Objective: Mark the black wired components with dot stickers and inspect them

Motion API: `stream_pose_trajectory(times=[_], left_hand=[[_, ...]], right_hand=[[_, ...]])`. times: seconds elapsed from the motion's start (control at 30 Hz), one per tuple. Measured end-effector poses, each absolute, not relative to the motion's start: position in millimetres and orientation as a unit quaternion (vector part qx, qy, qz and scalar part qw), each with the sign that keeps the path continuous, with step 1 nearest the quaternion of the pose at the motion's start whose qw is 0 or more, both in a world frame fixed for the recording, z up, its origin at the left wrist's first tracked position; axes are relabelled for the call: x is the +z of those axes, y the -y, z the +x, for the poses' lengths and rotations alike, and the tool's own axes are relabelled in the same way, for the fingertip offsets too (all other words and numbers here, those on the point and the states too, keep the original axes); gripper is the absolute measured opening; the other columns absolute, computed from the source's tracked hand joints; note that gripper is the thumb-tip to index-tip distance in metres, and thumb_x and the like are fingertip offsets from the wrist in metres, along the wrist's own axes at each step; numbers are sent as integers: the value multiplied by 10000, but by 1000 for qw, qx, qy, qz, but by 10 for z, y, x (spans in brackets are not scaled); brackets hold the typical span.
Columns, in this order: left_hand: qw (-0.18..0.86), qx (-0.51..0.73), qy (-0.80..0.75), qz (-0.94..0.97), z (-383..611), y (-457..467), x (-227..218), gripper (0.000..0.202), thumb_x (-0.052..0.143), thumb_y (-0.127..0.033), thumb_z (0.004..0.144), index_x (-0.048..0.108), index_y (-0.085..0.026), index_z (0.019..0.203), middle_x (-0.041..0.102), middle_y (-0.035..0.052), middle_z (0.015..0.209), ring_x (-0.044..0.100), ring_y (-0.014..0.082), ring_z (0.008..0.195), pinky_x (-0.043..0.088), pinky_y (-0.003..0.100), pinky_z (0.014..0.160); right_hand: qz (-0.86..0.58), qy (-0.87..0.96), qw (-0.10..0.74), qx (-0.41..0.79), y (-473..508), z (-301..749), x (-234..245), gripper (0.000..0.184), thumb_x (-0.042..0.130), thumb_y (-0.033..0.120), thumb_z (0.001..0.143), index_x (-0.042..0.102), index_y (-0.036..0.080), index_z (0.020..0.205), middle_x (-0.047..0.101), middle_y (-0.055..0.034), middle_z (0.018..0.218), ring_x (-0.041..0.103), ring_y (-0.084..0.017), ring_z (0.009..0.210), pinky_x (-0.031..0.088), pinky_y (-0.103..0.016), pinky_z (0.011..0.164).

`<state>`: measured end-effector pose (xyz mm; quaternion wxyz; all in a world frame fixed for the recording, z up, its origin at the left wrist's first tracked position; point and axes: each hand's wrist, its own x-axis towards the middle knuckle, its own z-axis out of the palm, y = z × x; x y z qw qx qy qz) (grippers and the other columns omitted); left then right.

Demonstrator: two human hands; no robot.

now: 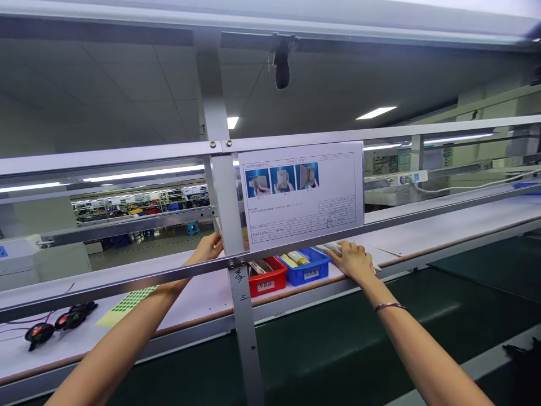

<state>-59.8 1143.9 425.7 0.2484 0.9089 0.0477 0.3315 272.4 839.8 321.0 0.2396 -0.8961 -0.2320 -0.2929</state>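
Observation:
My left hand [208, 248] reaches under the upper rail to the upright metal post. Its fingers are curled and partly hidden by the post, so what they hold cannot be made out. On the shelf to the right, my right hand [354, 260] is closed over a thin white item [332, 248], whose kind is unclear. Just left of that hand stands a blue bin [311, 273] with yellow and clear items inside. A red bin [267, 285] with dark and pale pieces touches it, close to the post [243, 316].
A printed instruction sheet [302, 194] hangs on the rails in front of me. Black round parts with wires [40, 334] and a sheet of green stickers [133, 301] lie on the left shelf. Below runs a dark green surface [338, 344]. A power strip [408, 178] is at right.

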Motion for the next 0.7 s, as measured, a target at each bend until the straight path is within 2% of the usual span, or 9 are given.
stream_pose_trajectory(times=[0.07, 0.13, 0.23, 0.3, 0.47, 0.57, 0.7], left_hand=[[260, 313, -28, 913, -651, -11360, 4245, 326, 632, -434, 938, 678, -145, 1082, 729, 57, 1068, 696, 239, 999, 568, 446, 901], [273, 293, -2, 916, -688, -11281, 4241, 372, 634, -465, 929, 677, -146, 1116, 738, 71, 1108, 697, 250, 1039, 560, 459, 929], [284, 271, 29, 919, -704, -11191, 4250, 425, 630, -505, 917, 675, -146, 1140, 751, 90, 1128, 695, 255, 1071, 549, 471, 958], [283, 263, 37, 921, -691, -11155, 4263, 436, 618, -521, 917, 682, -143, 1125, 758, 94, 1104, 696, 258, 1065, 546, 475, 959], [254, 244, 40, 935, -653, -11125, 4294, 381, 638, -499, 914, 708, -143, 1026, 751, 68, 1065, 693, 260, 1037, 550, 467, 938], [226, 228, 43, 946, -673, -11139, 4295, 303, 647, -444, 925, 710, -156, 996, 743, 56, 1076, 687, 242, 1032, 549, 452, 942], [202, 239, 13, 950, -732, -11195, 4280, 253, 652, -410, 931, 704, -165, 971, 738, 46, 1035, 694, 205, 945, 570, 414, 886]], right_hand=[[-877, 234, 254, -333, -8369, 2637, 3263, 380, 649, 430, 945, 612, 150, 1199, 601, -120, 1292, 538, -316, 1236, 421, -544, 1036], [-853, 253, 276, -363, -8334, 2493, 3340, 348, 629, 403, 949, 610, 133, 1167, 598, -141, 1285, 508, -332, 1264, 393, -549, 1049], [-810, 322, 311, -379, -8339, 2124, 3466, 273, 530, 357, 1002, 628, 111, 1071, 680, -143, 1074, 628, -287, 1053, 489, -455, 914], [-774, 397, 324, -373, -8423, 1787, 3532, 298, 487, 380, 1030, 648, 130, 1026, 710, -112, 952, 670, -238, 899, 527, -382, 819], [-700, 534, 316, -353, -8833, 1077, 3624, 325, 591, 477, 987, 677, 164, 966, 723, -49, 899, 688, -197, 872, 557, -344, 773], [-666, 579, 312, -352, -8961, 970, 3625, 243, 595, 379, 1007, 671, 154, 956, 709, -23, 877, 685, -165, 800, 571, -322, 719], [-598, 640, 306, -372, -8835, 1033, 3536, 165, 565, 277, 1026, 668, 148, 1013, 720, -41, 966, 702, -173, 871, 597, -339, 763]])
